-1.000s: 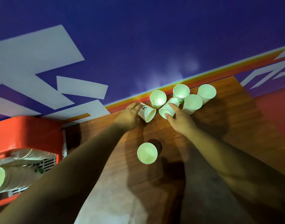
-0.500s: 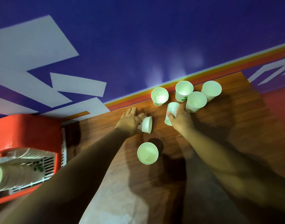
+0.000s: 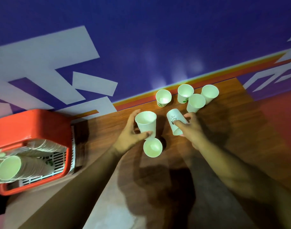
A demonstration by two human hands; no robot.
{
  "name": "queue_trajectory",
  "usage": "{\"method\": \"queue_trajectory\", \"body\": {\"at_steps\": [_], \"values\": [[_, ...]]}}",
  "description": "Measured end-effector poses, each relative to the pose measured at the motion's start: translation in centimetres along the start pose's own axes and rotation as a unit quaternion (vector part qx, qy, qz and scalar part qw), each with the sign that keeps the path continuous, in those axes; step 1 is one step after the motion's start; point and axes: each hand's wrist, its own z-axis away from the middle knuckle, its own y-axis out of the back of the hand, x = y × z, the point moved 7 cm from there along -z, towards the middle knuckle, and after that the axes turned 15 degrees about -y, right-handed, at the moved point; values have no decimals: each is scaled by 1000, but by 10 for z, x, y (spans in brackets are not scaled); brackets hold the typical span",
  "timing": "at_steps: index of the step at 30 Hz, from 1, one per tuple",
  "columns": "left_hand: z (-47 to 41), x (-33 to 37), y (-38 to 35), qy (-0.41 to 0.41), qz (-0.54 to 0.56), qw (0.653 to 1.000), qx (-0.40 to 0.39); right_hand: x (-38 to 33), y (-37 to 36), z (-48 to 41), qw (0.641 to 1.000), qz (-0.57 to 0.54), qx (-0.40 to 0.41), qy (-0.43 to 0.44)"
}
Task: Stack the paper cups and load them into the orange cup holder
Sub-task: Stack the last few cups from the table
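Two paper cups are up in the hands. The left hand [image 3: 130, 138] grips an upright cup [image 3: 146, 123], mouth open to the camera, thumb pressed across its lower wall and fingers wrapped behind it. The right hand [image 3: 190, 129] is closed round a second cup [image 3: 174, 120], this one turned so its closed base points up and away from the person and its rim sits down by the palm; dark print shows on its side, too small to read.

Take the lone cup [image 3: 152, 147] standing on the bench [image 3: 224, 129] as the marker. The left-hand cup sits just above it in the view, with the thumb tip right at its rim; whether the two cups touch, I cannot tell. The right-hand cup is up and to the right of it, apart. Further from it, near the far edge of the bench, stand four more upright cups: one alone [image 3: 163, 98] and three bunched close together [image 3: 185, 93] [image 3: 196, 102] [image 3: 209, 93] further right.

Well to the left of the lone cup, off the end of the bench, is the orange cup holder [image 3: 30, 126]. Lying in it are long stacks of nested cups [image 3: 22, 167], mouths toward the camera, over a white slotted grille.

Behind the bench runs a blue wall [image 3: 158, 38] with pale angular shapes and an orange stripe along its foot.
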Motion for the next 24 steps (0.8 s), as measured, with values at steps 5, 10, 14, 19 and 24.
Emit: {"method": "queue_trajectory", "body": {"at_steps": [5,10,14,19,24], "values": [[27,5,-18,-20,-2,999,-28,7,14,32,999,6,5,32],[45,-13,-33,-25,-76,992,-92,25,13,45,1000,-26,7,9],[49,-39,-37,12,-162,981,-106,32,12,52,998,-55,12,-2],[57,-52,-43,42,-213,962,-163,28,4,65,998,-51,-17,21],[62,-55,-40,49,-182,969,-159,3,7,82,994,9,-21,111]]}}
